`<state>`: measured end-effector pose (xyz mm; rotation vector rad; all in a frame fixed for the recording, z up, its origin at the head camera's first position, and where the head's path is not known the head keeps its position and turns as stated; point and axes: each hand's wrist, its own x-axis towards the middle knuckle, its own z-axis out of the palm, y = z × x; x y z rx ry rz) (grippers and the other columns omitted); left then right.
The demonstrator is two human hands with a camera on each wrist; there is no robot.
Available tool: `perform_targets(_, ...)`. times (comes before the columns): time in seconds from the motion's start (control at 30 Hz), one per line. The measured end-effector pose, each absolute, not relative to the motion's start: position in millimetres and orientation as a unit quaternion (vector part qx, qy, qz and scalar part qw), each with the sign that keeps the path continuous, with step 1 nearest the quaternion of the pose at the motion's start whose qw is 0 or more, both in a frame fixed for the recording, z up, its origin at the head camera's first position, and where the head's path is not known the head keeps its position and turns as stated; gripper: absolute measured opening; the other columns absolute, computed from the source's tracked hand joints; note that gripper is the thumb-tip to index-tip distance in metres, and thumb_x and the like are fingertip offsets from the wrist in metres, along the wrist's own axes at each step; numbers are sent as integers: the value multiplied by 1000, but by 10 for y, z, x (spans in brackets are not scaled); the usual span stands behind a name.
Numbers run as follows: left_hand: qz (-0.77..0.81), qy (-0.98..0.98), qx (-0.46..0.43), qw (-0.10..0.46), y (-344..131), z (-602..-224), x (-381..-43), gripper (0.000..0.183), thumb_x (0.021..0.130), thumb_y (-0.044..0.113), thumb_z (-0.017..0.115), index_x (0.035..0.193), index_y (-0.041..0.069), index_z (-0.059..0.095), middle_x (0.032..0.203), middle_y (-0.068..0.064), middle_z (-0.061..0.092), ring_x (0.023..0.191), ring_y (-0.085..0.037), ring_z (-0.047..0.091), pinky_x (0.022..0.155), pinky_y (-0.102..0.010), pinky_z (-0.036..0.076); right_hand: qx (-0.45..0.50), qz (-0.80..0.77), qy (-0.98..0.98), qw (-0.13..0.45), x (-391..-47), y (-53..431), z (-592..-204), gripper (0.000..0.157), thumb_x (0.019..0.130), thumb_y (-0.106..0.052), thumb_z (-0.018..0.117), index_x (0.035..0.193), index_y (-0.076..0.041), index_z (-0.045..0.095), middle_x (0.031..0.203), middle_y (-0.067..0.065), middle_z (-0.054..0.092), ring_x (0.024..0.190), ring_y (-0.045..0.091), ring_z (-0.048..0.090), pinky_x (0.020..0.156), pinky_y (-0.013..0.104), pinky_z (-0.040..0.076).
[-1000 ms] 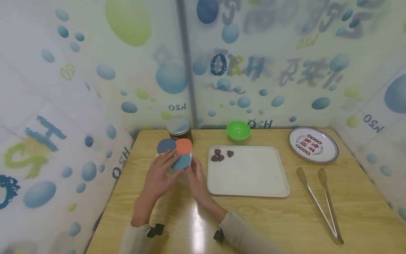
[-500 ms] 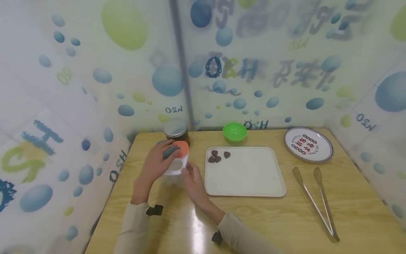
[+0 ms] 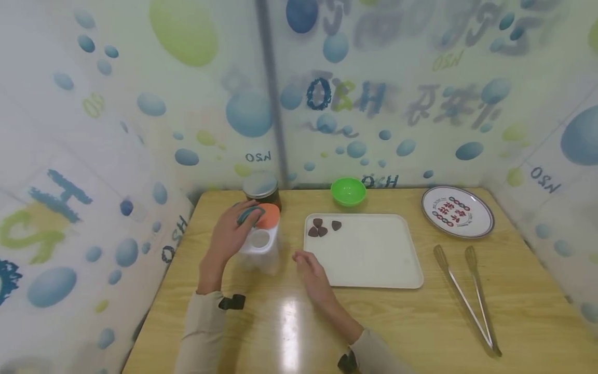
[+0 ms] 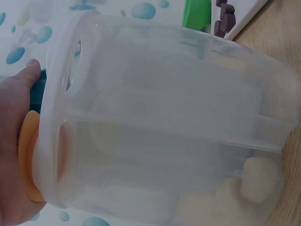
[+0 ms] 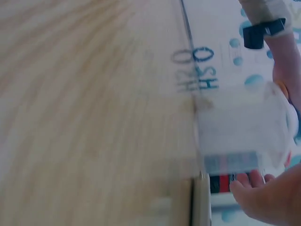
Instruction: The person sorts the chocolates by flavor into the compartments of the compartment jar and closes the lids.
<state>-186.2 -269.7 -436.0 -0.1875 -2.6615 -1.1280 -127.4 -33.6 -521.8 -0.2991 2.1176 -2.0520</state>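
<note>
A clear plastic storage container [image 3: 261,257] with compartments stands on the left of the table. My left hand [image 3: 228,234] lies over its top, fingers and thumb holding a teal lid [image 3: 249,214] tilted up. Beside that hand, an orange lid [image 3: 270,217] covers one compartment, while the near round opening is uncovered. Pale chunks [image 4: 258,179] show through the container wall at its bottom in the left wrist view. My right hand [image 3: 315,278] hovers by the tray's left edge, apart from the container, its fingers loosely bent around nothing.
A white tray [image 3: 369,254] bears several dark brown pieces [image 3: 318,228] at its far left corner. Behind stand a metal-lidded jar [image 3: 262,189] and a green bowl [image 3: 348,192]. To the right are a printed plate [image 3: 458,213] and metal tongs [image 3: 467,301].
My left hand has lifted the teal lid off the near opening and tilted it back. My right hand has let go of the container and moved right toward the tray.
</note>
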Motion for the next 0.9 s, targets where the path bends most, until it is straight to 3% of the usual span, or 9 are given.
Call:
perform_targets(0.3,-383,-916,-48,105,-2721,-4359,-1812,54,102,53,49,139,16,60,151,-14,50,143,-36,42,115,-60,31,-34,-648,760,47,-1312,448,-5078,37,106,-32,48,126,-4,61,128,14,65,127,26,57,113,41,41)
perform_targets(0.5,-385,-916,-48,98,-2688,-4385,-1819,54,102,53,48,141,18,58,153,-13,47,144,-36,40,115,-60,30,21,-611,790,43,-1202,1063,-5061,42,106,-38,48,131,-7,57,133,13,62,123,10,55,105,16,41)
perform_targets(0.6,-388,-915,-53,100,-2685,-4372,-1837,54,102,52,48,141,17,58,153,-13,47,144,-37,40,115,-62,31,38,-584,810,34,-1142,1375,-5037,47,106,-41,46,135,-5,53,137,13,59,128,14,53,108,24,41)
perform_targets(0.73,-388,-915,-52,99,-2694,-4344,-1849,55,102,52,47,142,16,57,155,-14,45,144,-38,39,115,-63,30,65,-557,828,15,-1061,1781,-5046,55,106,-45,43,141,-3,46,145,17,50,138,35,44,114,54,36)
perform_targets(0.9,-384,-918,-45,88,-2687,-4341,-1835,56,102,54,46,142,17,57,156,-15,43,144,-39,38,116,-62,29,121,-529,840,26,-931,2165,-5085,62,106,-46,39,149,-2,36,154,23,37,142,45,37,111,58,38)
